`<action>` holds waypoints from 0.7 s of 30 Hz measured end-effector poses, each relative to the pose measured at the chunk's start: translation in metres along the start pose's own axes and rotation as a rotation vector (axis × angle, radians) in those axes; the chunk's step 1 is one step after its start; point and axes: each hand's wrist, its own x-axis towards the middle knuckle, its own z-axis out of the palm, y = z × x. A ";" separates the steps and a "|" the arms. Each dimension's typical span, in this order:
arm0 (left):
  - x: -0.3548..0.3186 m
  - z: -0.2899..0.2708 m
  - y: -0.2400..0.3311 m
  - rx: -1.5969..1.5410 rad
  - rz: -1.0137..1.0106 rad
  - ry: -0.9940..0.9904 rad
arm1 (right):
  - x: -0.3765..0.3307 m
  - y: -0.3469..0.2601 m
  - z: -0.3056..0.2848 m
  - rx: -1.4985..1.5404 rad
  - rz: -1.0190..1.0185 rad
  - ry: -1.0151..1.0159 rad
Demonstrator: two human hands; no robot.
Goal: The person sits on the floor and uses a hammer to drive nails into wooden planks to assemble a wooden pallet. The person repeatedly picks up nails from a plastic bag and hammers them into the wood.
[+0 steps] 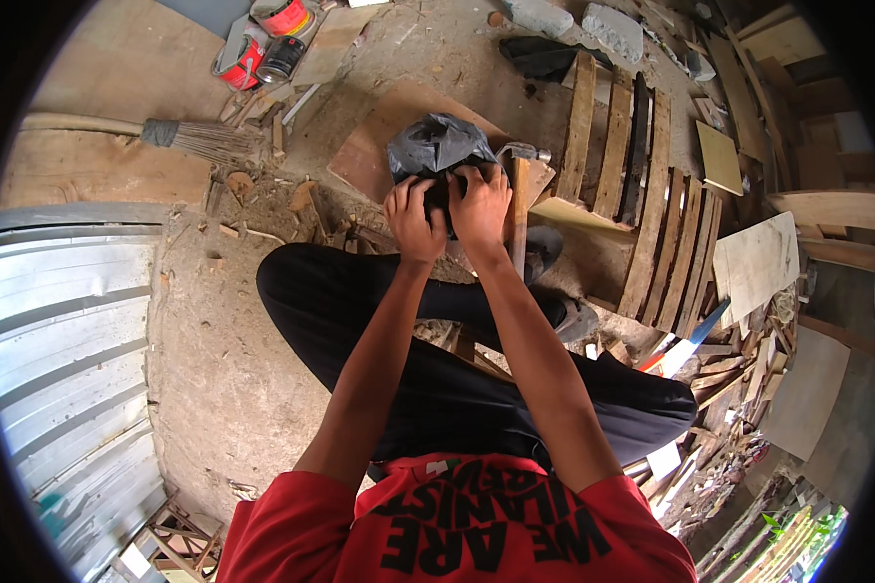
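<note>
A crumpled black plastic bag rests in front of me, over a flat brown board on the ground. At its near side my left hand has its fingers curled onto the bag's edge. Close beside it, my right hand grips the same edge with bent fingers. The bag's mouth is dark between both hands, and what lies inside is hidden. Just right of my right hand is a hammer with a metal head, next to an upright wooden piece.
Wooden pallets stand to the right, with scrap wood and a handsaw nearer me. On the left lie a stick broom and plywood. Paint cans stand at the far left. A corrugated metal sheet borders the left side.
</note>
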 end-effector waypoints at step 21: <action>0.000 0.000 0.003 -0.004 0.003 -0.010 | -0.009 0.014 -0.045 0.497 0.090 -0.052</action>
